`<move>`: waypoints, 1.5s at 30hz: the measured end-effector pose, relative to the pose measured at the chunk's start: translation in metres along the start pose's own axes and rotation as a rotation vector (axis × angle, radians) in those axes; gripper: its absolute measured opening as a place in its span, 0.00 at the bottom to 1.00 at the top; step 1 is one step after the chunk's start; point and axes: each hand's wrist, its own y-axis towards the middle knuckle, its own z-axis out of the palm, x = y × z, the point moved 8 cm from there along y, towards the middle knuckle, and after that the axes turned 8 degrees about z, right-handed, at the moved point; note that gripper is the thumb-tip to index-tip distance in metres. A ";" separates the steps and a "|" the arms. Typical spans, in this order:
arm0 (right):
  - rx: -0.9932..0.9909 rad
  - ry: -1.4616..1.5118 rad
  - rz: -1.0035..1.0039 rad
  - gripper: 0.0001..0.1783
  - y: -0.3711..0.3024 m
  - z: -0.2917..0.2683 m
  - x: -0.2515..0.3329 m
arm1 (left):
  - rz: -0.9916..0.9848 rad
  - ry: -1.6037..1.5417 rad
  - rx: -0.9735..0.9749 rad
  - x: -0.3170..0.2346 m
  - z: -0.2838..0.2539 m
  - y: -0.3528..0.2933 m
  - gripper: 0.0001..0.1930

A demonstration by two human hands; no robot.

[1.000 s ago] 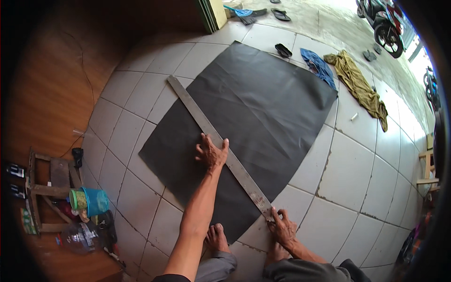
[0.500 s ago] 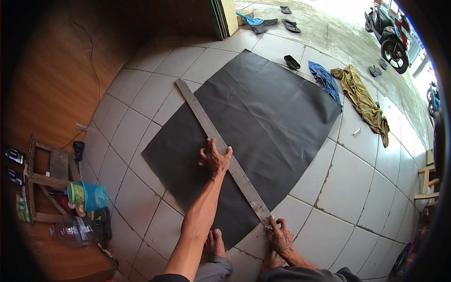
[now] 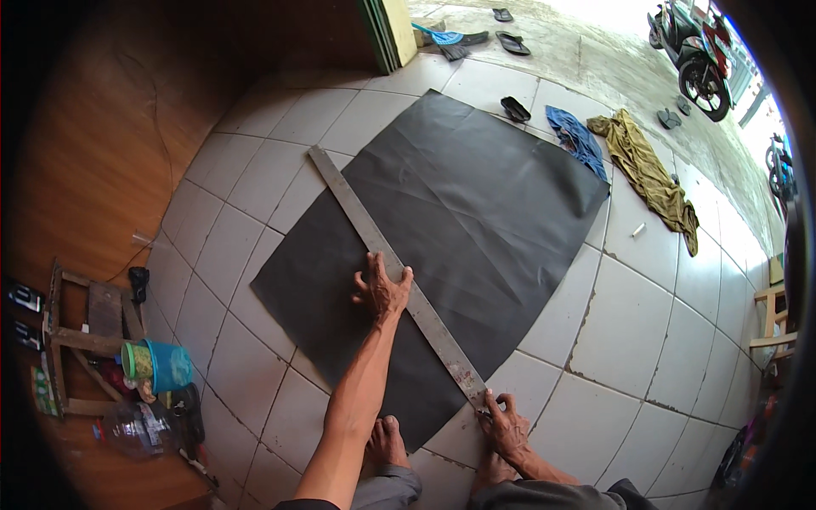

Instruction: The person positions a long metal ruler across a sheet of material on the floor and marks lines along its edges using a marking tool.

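A long metal straightedge [image 3: 350, 197] lies slantwise across a black, leather-like sheet [image 3: 476, 204] spread on the floor. Its far end sticks out past the sheet's left edge. My left hand [image 3: 384, 291] presses down near its middle, with thumb and fingers spanning its two edges. At the near end of the straightedge, by the sheet's near corner, my right hand [image 3: 507, 427] is closed with bent fingers. Something small and dark shows at those fingertips, too hidden to name. My bare left foot [image 3: 388, 438] rests at the sheet's near edge.
White floor tiles [image 3: 625, 327] surround the sheet. Blue cloth [image 3: 578, 143], olive cloth [image 3: 643, 170] and a black sandal [image 3: 515, 109] lie beyond it. On the left, a wooden stool [image 3: 85, 342] lies near a blue bucket [image 3: 172, 367]. Motorbikes [image 3: 701, 68] stand outside.
My view has shifted slightly, so the scene sits a little further left in the picture. Both hands and the straightedge keep nearly the same places on the sheet.
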 end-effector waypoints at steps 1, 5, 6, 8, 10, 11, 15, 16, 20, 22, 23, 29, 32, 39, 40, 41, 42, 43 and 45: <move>0.010 0.020 -0.001 0.34 0.001 -0.001 0.002 | 0.006 0.023 0.020 0.001 -0.001 0.000 0.42; -0.014 0.028 -0.034 0.35 0.002 -0.014 0.005 | 0.095 0.038 0.291 -0.007 -0.008 0.011 0.51; -0.021 0.032 -0.027 0.35 0.004 -0.014 0.004 | 0.102 0.040 0.315 -0.013 -0.018 0.020 0.51; 0.014 0.030 0.021 0.35 0.003 -0.020 -0.002 | 0.203 0.188 0.586 -0.031 -0.013 0.013 0.59; 0.051 0.053 0.021 0.35 0.008 -0.022 0.008 | 0.179 0.255 0.621 -0.019 -0.028 0.022 0.65; 0.046 0.070 0.006 0.29 0.012 -0.027 0.015 | 0.166 0.300 0.621 -0.016 -0.026 0.027 0.70; -0.171 0.394 0.056 0.16 0.031 -0.033 -0.020 | 0.146 0.293 0.639 -0.024 -0.011 0.028 0.71; -0.266 0.523 0.089 0.19 0.039 -0.053 -0.015 | 0.138 0.299 0.639 -0.024 -0.012 0.027 0.70; 0.013 0.540 0.217 0.14 0.057 -0.055 -0.017 | 0.113 0.302 0.628 -0.021 -0.013 0.022 0.69; -0.025 0.543 0.114 0.12 0.062 -0.057 -0.007 | 0.115 0.288 0.621 -0.021 -0.015 0.022 0.69; -0.070 0.546 0.023 0.11 0.063 -0.061 -0.001 | 0.110 0.283 0.622 -0.021 -0.015 0.021 0.69; 0.014 0.470 -0.085 0.08 0.068 -0.060 0.005 | 0.099 0.229 0.618 -0.018 -0.015 0.021 0.69; 0.081 0.438 -0.102 0.08 0.072 -0.061 0.010 | 0.102 0.198 0.609 -0.014 -0.014 0.021 0.69; 0.081 0.221 -0.396 0.09 0.116 -0.051 0.051 | 0.173 0.168 0.549 -0.007 -0.011 0.020 0.70; 0.085 0.238 -0.450 0.10 0.134 -0.049 0.068 | 0.164 0.157 0.557 -0.003 -0.013 0.018 0.70; 0.085 0.229 -0.459 0.10 0.157 -0.053 0.082 | 0.166 0.130 0.566 -0.007 -0.011 0.017 0.70; 0.089 0.230 -0.533 0.10 0.180 -0.057 0.103 | 0.182 0.127 0.556 -0.011 -0.010 0.016 0.69; 0.096 0.242 -0.613 0.10 0.204 -0.058 0.128 | 0.170 0.132 0.545 -0.009 -0.013 0.016 0.69; 0.047 0.298 -0.715 0.10 0.263 -0.054 0.171 | 0.190 0.078 0.533 -0.009 -0.015 0.012 0.68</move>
